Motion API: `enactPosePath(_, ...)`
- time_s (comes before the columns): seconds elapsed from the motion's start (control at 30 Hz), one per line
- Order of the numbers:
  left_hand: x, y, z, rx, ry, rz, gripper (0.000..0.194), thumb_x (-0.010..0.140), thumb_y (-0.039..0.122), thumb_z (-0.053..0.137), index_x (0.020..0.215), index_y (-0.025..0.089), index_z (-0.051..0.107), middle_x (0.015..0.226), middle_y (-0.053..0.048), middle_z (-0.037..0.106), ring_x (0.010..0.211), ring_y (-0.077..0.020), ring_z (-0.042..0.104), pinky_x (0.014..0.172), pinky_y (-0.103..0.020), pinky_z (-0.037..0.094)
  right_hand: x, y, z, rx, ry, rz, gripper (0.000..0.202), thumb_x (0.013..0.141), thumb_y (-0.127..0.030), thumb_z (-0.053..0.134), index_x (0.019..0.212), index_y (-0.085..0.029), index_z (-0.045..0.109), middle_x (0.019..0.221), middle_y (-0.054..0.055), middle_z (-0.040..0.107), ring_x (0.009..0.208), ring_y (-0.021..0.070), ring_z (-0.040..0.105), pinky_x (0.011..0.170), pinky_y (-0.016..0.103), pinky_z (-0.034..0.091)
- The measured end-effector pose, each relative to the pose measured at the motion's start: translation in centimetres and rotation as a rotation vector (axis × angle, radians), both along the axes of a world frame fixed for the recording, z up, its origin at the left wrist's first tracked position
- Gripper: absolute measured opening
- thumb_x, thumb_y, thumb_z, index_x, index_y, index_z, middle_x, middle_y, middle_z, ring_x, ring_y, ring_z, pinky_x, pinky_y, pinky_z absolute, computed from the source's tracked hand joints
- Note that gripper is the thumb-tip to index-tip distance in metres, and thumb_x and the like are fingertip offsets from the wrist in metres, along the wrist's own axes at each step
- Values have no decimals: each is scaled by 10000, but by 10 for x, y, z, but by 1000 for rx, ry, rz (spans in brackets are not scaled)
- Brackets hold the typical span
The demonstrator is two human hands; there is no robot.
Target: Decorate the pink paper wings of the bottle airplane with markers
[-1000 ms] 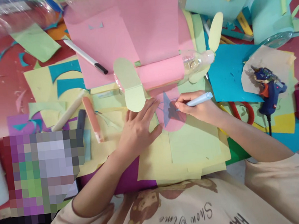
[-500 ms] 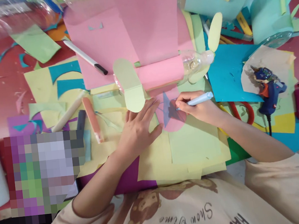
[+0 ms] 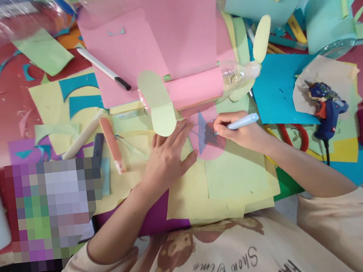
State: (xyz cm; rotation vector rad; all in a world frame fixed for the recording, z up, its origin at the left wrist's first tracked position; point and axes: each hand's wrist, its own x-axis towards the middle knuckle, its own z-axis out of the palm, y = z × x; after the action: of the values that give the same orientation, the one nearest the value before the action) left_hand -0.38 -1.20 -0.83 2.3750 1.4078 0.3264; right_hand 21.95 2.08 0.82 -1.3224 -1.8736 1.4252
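My right hand pinches a light blue marker, its tip low over a rounded pink paper. A blue star-like shape shows on that paper, partly in shadow. My left hand lies spread over the paper's left edge, holding nothing, fingers apart. Just beyond both hands lies a plastic bottle wrapped in pink paper, with a pale green rounded strip across its left end and a pale oval piece by its cap.
On the right are a blue glue gun on white paper and red-handled scissors. A white and black pen and an orange marker lie to the left. Paper scraps surround the work; a teal-wrapped bottle is at the upper right.
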Motion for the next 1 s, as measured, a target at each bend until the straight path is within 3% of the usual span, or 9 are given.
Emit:
enactPosePath(0.17,-1,-1,-1,16,1,-5,501,880,275,515,1371,193,464,1401,-117,534,1289,-312,495,1003,-467,418,0,0,3,-69,-50,60,202,807,-179,513,611,-172,466,576,-40,434,550,79,330,527,246,242)
enactPosePath(0.37,-2,-1,-3,44,14,-15,498,883,283,510,1367,175,462,1392,-125,543,1258,-325,519,967,-467,436,0,0,1,-13,7,8,193,844,-221,504,658,-175,484,637,-24,492,598,90,384,561,237,293)
enactPosePath(0.63,-2,-1,-3,42,17,-19,505,882,287,517,1369,168,449,1406,-118,530,1257,-324,517,942,-449,443,0,0,6,-77,-54,132,241,769,-139,508,569,-179,380,566,-49,379,558,78,294,526,258,228)
enactPosePath(1.0,-2,-1,-4,37,14,-15,508,881,291,525,1367,163,457,1400,-126,535,1251,-339,520,921,-456,448,0,-1,4,-70,-65,133,213,767,-157,502,578,-177,404,572,-41,423,551,77,315,529,261,229)
